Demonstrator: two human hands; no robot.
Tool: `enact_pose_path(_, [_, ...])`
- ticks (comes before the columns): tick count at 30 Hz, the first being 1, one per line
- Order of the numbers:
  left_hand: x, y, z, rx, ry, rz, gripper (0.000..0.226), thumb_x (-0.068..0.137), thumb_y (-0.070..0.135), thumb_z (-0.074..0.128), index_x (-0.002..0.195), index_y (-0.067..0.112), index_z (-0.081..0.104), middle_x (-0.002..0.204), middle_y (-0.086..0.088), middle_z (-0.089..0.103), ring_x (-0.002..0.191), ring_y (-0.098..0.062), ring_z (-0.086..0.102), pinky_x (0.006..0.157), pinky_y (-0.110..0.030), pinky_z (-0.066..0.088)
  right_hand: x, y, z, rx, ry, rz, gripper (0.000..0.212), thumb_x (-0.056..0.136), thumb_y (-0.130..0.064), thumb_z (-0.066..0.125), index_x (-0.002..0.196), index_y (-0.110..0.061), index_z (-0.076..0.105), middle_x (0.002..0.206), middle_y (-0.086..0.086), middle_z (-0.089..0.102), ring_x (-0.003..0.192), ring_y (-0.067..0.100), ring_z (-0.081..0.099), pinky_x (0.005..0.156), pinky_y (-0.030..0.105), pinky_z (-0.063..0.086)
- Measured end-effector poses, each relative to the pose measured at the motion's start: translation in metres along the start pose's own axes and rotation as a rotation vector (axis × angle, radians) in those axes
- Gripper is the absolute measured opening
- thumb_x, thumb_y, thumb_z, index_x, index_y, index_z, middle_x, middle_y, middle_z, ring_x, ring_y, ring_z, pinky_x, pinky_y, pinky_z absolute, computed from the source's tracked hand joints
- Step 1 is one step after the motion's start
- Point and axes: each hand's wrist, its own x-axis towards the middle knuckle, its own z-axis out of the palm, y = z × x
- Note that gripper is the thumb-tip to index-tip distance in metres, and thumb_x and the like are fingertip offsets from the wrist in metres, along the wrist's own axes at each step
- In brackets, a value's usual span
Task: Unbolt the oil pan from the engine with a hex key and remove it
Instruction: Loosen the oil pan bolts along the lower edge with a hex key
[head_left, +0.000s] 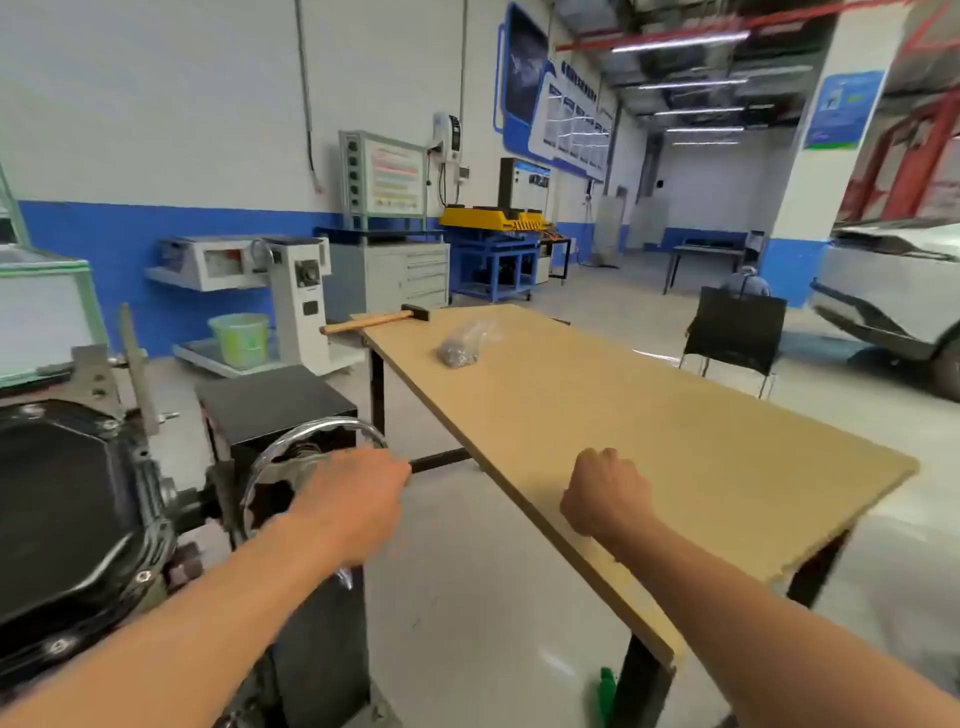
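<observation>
Fingers of left hand (353, 499) curled on handwheel (311, 429); right hand (605, 493) fisted, empty; oil pan (62, 499) likely stiff, heavy, oily; hold by flange (136, 574).

Both bare forearms reach forward from the lower edge of the view. The left hand (353, 501), blurred, lies palm down with its fingers curled over the rim of the handwheel (311, 434). The right hand (605, 491) makes a fist, back upward, and holds nothing visible.
</observation>
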Motion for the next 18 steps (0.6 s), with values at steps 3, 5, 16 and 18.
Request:
enact_pose_path(3, [0.034, 0.041, 0.019, -0.095, -0.044, 0.114, 0.024, 0.096, 0.025, 0.044, 0.111, 0.019, 0.061, 0.113, -0.003, 0.061, 0.102, -0.026, 0.059, 0.084, -0.042, 0.053, 0.019, 0.027, 0.0, -0.025, -0.119, 0.148, 0.013, 0.083, -0.019, 0.054, 0.092, -0.013, 0.061, 0.101, 0.007, 0.063, 0.085, 0.026, 0.063, 0.063, 0.03, 0.046])
enact_pose_path(5, [0.049, 0.07, 0.026, -0.122, -0.051, 0.188, 0.025, 0.096, 0.025, 0.046, 0.114, 0.018, 0.062, 0.116, -0.003, 0.062, 0.107, -0.026, 0.058, 0.088, -0.04, 0.051, 0.028, 0.036, 0.001, 0.001, -0.218, 0.198, 0.01, 0.083, -0.02, 0.054, 0.076, -0.013, 0.055, 0.083, 0.004, 0.059, 0.076, 0.024, 0.06, 0.058, 0.027, 0.045])
enact_pose_path(16, [0.028, 0.068, 0.007, -0.297, -0.088, 0.154, 0.027, 0.097, 0.026, 0.05, 0.119, 0.015, 0.061, 0.12, -0.007, 0.062, 0.106, -0.029, 0.06, 0.09, -0.043, 0.053, 0.029, -0.002, -0.003, 0.452, -0.418, 0.199, 0.01, 0.081, -0.007, 0.065, 0.075, -0.002, 0.06, 0.069, 0.017, 0.067, 0.06, 0.03, 0.069, 0.063, 0.035, 0.061])
enact_pose_path(18, [0.005, 0.045, 0.002, -0.312, -0.023, 0.098, 0.028, 0.096, 0.022, 0.05, 0.122, 0.014, 0.059, 0.123, -0.007, 0.061, 0.112, -0.029, 0.058, 0.092, -0.044, 0.051, 0.011, -0.032, -0.001, 0.562, -0.433, 0.045, 0.016, 0.077, -0.003, 0.064, 0.062, -0.002, 0.057, 0.053, 0.012, 0.056, 0.045, 0.025, 0.055, 0.052, 0.03, 0.05])
